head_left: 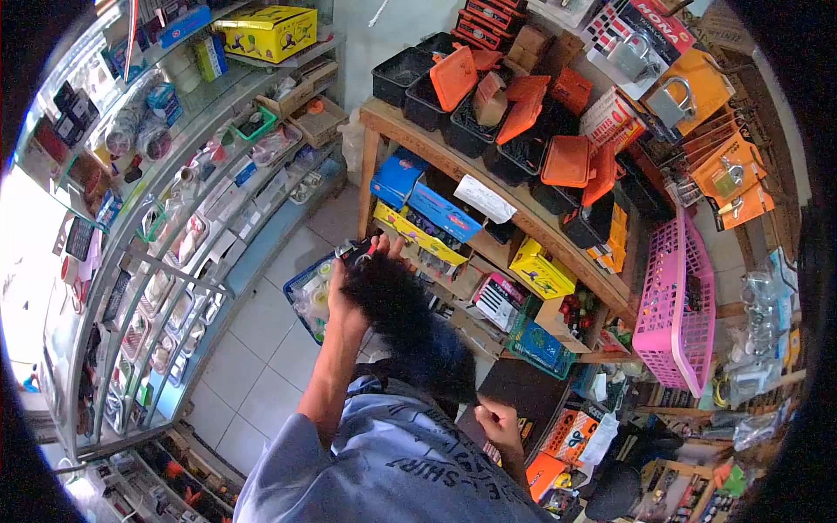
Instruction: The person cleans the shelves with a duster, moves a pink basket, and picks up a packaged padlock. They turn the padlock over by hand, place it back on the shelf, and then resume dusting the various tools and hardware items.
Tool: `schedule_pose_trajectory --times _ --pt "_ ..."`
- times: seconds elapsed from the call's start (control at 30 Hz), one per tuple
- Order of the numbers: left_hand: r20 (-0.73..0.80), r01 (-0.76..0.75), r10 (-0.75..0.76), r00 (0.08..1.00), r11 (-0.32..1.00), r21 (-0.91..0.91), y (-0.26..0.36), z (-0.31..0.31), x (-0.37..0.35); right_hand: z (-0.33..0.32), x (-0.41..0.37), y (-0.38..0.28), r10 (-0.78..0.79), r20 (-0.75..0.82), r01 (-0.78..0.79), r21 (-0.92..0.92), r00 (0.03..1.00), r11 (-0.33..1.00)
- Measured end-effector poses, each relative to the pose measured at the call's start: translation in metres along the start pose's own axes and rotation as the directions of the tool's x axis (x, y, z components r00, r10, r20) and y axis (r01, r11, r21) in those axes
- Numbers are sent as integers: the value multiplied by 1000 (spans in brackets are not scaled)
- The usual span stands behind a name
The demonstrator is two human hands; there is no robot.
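Observation:
My left hand (343, 283) is raised in the middle, its fingers curled round a small dark thing with a bit of red (359, 253); its kind I cannot make out. Just left of this hand, partly behind it, is a blue-rimmed basket (294, 290) with clear-wrapped goods inside. A fluffy black duster (410, 327), smeared by motion, slants from near my right hand (500, 424) up to the left hand and hides part of the wrist. My right hand is closed at the duster's lower end; the handle does not show.
A glass-fronted shelf (187, 261) full of small goods curves along the left. Wooden shelving (497, 187) on the right bears black bins (403, 74) with orange lids. A pink basket (671, 305) stands out at the right. White floor tiles (261, 392) lie between.

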State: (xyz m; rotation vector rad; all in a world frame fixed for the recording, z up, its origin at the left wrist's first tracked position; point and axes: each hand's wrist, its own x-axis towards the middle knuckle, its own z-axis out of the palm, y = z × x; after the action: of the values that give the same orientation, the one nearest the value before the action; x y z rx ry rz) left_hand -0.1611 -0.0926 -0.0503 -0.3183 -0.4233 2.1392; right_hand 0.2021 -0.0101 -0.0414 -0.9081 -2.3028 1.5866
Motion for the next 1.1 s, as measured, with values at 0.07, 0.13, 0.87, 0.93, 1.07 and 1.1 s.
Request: schedule_pose_trajectory --times 0.07,0.13,0.87,0.93,1.07,1.1 --pt "39 65 -60 997 985 -161 7 -5 1 -7 -2 -2 21 68 -21 5 997 1000" --pt "-7 -6 6 1000 1000 -6 -8 5 -2 -9 -2 -1 33 126 -35 10 991 999" --pt "-35 7 -1 999 984 176 -12 7 -10 -16 -8 -11 76 70 -79 29 995 996" --pt "72 84 -88 994 995 54 -8 -1 -9 -16 -7 -13 67 27 -68 39 997 997" --pt "-141 -47 104 984 932 360 -29 17 -14 -16 0 -29 61 99 -66 42 993 997" --pt "-142 -47 105 984 931 361 -27 14 -15 -15 0 -32 59 35 -62 82 998 995"
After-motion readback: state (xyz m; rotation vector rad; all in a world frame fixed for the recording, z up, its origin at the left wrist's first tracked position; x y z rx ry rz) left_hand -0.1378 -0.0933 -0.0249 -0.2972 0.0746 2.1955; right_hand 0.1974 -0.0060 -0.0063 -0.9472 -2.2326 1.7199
